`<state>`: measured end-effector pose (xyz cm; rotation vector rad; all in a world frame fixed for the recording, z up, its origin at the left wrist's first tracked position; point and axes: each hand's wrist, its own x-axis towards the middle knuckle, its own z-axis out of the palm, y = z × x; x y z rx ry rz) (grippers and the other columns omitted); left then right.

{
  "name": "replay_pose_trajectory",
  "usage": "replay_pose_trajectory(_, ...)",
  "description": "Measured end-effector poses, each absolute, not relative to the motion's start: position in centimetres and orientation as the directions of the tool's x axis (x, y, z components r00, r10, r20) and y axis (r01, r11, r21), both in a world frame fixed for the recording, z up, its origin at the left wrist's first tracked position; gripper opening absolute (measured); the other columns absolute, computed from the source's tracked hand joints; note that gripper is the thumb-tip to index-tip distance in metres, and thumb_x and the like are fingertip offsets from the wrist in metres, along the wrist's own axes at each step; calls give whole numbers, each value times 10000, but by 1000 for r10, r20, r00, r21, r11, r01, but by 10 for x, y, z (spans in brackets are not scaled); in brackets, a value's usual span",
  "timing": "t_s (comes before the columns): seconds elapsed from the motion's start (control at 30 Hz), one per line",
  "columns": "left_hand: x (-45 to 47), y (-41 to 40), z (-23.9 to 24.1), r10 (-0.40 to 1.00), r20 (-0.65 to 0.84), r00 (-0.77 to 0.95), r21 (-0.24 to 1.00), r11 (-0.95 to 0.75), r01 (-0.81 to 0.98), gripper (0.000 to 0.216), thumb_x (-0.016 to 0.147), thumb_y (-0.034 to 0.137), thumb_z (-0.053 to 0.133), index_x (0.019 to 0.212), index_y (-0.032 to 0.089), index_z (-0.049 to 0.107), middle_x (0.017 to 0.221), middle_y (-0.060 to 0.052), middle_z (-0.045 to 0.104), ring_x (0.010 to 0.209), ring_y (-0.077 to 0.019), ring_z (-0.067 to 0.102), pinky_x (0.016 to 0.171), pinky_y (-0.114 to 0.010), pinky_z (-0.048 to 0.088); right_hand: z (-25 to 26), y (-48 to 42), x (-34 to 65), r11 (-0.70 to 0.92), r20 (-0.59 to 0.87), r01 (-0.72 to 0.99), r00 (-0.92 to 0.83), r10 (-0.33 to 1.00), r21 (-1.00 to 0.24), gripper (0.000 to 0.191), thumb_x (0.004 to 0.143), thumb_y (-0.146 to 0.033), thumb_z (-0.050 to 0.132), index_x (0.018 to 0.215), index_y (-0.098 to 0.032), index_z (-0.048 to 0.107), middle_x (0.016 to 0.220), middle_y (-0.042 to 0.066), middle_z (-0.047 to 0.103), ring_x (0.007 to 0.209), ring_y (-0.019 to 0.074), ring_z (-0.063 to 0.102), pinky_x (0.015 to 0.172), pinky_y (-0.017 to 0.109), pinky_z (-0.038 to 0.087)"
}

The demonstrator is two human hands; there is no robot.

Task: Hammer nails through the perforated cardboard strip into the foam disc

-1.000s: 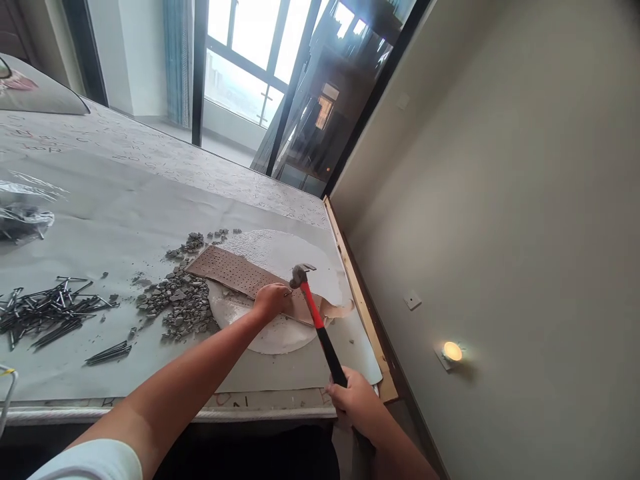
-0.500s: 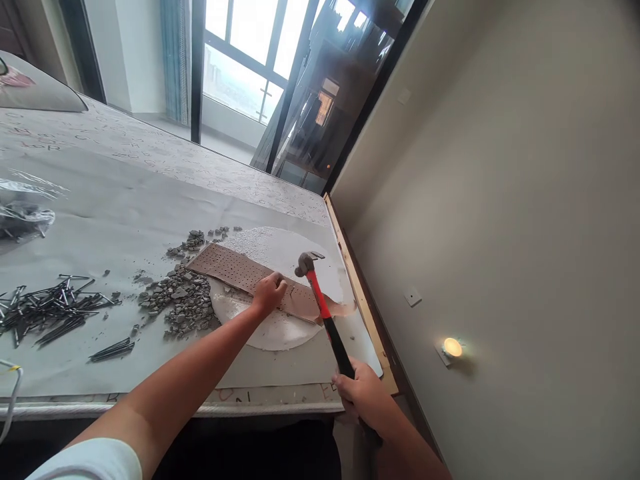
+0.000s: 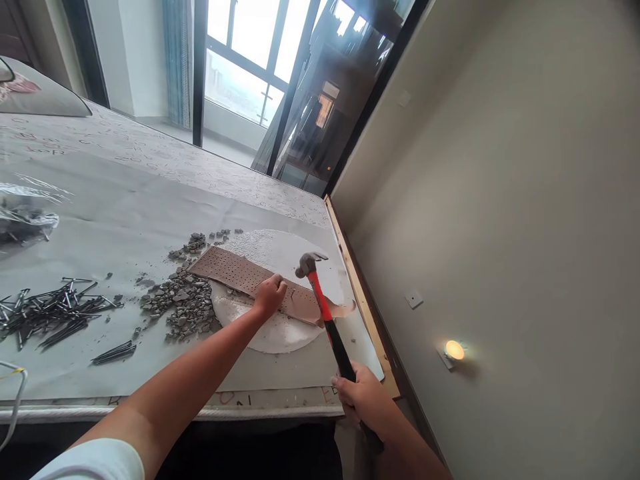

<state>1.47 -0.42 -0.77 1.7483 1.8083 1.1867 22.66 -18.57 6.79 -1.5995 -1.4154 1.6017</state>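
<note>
My right hand point(image 3: 363, 398) grips the black end of a claw hammer point(image 3: 324, 307) with a red-and-black handle; its steel head hangs just above a brown strip punched with rows of holes point(image 3: 245, 279). That strip lies across a round white foam disc point(image 3: 285, 293). My left hand point(image 3: 270, 294) rests on the strip with its fingers pinched together, as if on a nail, though what they hold is too small to see. The hammer head is a little to the right of that hand.
A pile of small grey metal bits point(image 3: 183, 300) lies left of the disc. Several long dark nails point(image 3: 53, 312) are scattered further left, and a clear bag point(image 3: 23, 217) holds more. Grey paper point(image 3: 125, 220) covers the mattress. A wall with a lit night light point(image 3: 454, 350) stands at the right.
The hammer head has lifted off the strip and moved slightly right. My left hand has shifted a little along the strip and stays pinched.
</note>
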Motion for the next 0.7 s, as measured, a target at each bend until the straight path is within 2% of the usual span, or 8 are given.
replay_pose_trajectory(0.13, 15, -3, -7, 949, 266, -169, 754, -96, 650, 189, 806, 244, 373, 662, 199, 487, 651, -25, 572, 653, -168, 525, 546, -264, 286, 56, -184, 227, -423, -528, 388, -219, 820, -819, 224, 662, -361, 532, 729, -217, 373, 405, -144, 295, 288, 41, 261, 313, 196, 202)
replay_pose_trajectory(0.33, 15, -1, -5, 958, 219, -184, 784, -60, 618, 208, 817, 263, 359, 687, 194, 506, 658, -33, 573, 621, -168, 514, 519, -269, 274, 58, -185, 234, -353, -441, 335, -238, 865, -874, 196, 707, -350, 510, 753, -215, 376, 413, -138, 306, 295, 45, 265, 318, 193, 217)
replay_pose_trajectory(0.47, 13, 3, -1, 968, 184, -172, 822, -55, 567, 207, 807, 262, 373, 679, 188, 517, 660, -31, 582, 632, -165, 519, 535, -263, 306, 51, -184, 229, -384, -483, 362, -241, 842, -849, 211, 679, -358, 517, 715, -220, 361, 415, -135, 306, 290, 44, 267, 323, 199, 222)
replay_pose_trajectory(0.57, 9, -5, 8, 963, 243, -117, 822, -140, 552, 194, 800, 256, 387, 707, 180, 539, 670, -24, 587, 651, -159, 524, 579, -261, 348, 40, -192, 222, -358, -461, 393, -207, 863, -847, 235, 674, -404, 518, 707, -217, 378, 400, -132, 295, 284, 46, 246, 315, 202, 207)
replay_pose_trajectory(0.7, -12, -55, 14, 911, 412, 18, 727, -341, 596, 189, 811, 248, 396, 728, 180, 551, 694, -24, 579, 673, -142, 517, 656, -259, 391, 29, -225, 218, -371, -446, 345, -170, 879, -862, 367, 683, -553, 542, 708, -225, 379, 390, -130, 243, 293, 54, 228, 319, 206, 195)
